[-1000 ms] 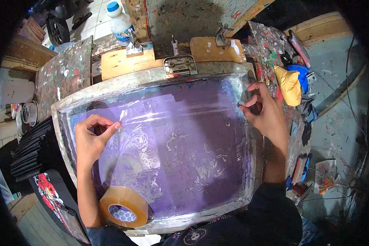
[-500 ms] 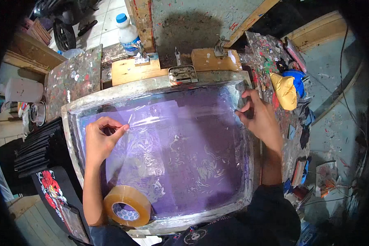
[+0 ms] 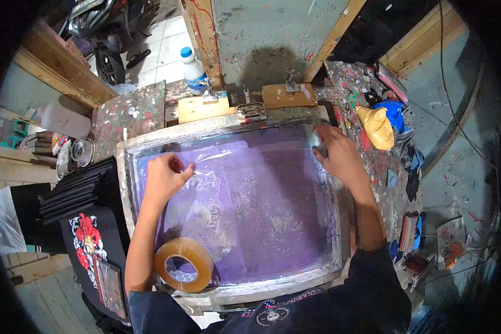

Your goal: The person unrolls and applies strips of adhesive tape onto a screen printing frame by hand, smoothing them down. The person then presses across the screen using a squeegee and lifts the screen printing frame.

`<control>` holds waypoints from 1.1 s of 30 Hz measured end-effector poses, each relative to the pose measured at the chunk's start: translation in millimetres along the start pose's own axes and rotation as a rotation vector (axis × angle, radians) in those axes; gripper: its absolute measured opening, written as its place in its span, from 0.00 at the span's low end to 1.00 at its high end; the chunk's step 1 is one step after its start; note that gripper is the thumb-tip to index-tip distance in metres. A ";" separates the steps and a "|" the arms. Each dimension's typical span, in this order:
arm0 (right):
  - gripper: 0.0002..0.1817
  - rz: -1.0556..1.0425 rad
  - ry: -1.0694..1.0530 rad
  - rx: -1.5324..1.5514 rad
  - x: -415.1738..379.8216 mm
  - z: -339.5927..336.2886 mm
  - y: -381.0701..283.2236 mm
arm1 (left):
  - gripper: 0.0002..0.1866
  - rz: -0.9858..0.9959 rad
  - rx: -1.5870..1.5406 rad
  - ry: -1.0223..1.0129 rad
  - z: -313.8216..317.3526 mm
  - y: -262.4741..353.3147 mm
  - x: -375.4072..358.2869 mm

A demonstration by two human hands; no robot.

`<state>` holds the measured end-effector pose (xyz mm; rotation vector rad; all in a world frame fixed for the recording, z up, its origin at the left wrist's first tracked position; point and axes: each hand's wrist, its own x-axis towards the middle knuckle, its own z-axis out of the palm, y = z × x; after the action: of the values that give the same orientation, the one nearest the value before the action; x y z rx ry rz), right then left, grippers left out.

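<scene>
the left hand (image 3: 164,177) pinches one end of a clear tape strip (image 3: 245,157) between thumb and fingers, over the left part of the purple mesh. the right hand (image 3: 335,154) holds the other end near the frame's right rail, fingers pressed down together on it; the exact pinch there cannot be told. the strip runs taut between the 2 hands, across the upper part of the screen (image 3: 273,206), glinting just above the mesh or lying on it; which one cannot be told. the screen sits in a pale frame (image 3: 261,289) clamped at its far edge by a hinge (image 3: 252,111) on a wooden block (image 3: 197,108). pale printed figures show through the mesh. a tape roll (image 3: 184,264) lies flat on the near left corner of the screen, touching the left forearm. left of the frame lies a stack of black shirts (image 3: 75,192), with 1 shirt bearing a red print (image 3: 84,234) nearer. a bottle (image 3: 193,70) with a blue cap stands behind the block. right of the frame, on the paint-spattered table (image 3: 398,206), lie a yellow rag (image 3: 376,127) and a blue tub (image 3: 396,114), touching each other.
</scene>
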<state>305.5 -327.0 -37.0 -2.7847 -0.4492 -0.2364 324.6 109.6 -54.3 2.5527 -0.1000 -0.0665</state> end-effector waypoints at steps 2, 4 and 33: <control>0.29 0.055 -0.044 0.109 1.3 1.5 2.7 | 0.19 0.002 -0.001 -0.013 -2.2 -1.5 3.4; 0.26 0.029 0.007 0.125 3.0 4.7 5.4 | 0.19 0.037 0.033 0.025 -1.5 -8.1 6.4; 0.36 0.104 -0.096 0.078 -36.9 43.0 -69.3 | 0.57 -0.269 0.351 -0.007 77.1 19.4 -23.6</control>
<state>252.9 -260.7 -66.0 -2.7408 -0.3277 -0.0599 294.7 53.0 -107.1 2.9016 0.2507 -0.1754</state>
